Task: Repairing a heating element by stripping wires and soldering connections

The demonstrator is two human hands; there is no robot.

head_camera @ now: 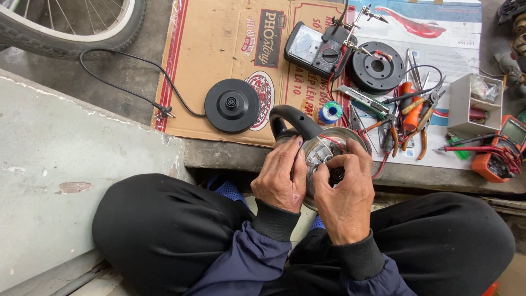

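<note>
Kettle [323, 148] upside down over the lap, underside up, both hands closed on it: left grip [280, 178] clasps its side, right grip [345, 192] pinches a small black part [337, 174]. Beyond: round black base [232, 105] on cardboard [219, 44], solder spool [331, 112], pliers [424, 120], multimeter [318, 50].

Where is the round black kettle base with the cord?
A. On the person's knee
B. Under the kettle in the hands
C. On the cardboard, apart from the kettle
C: the kettle base lies on the cardboard, while both hands hold the kettle nearer the person.
</note>
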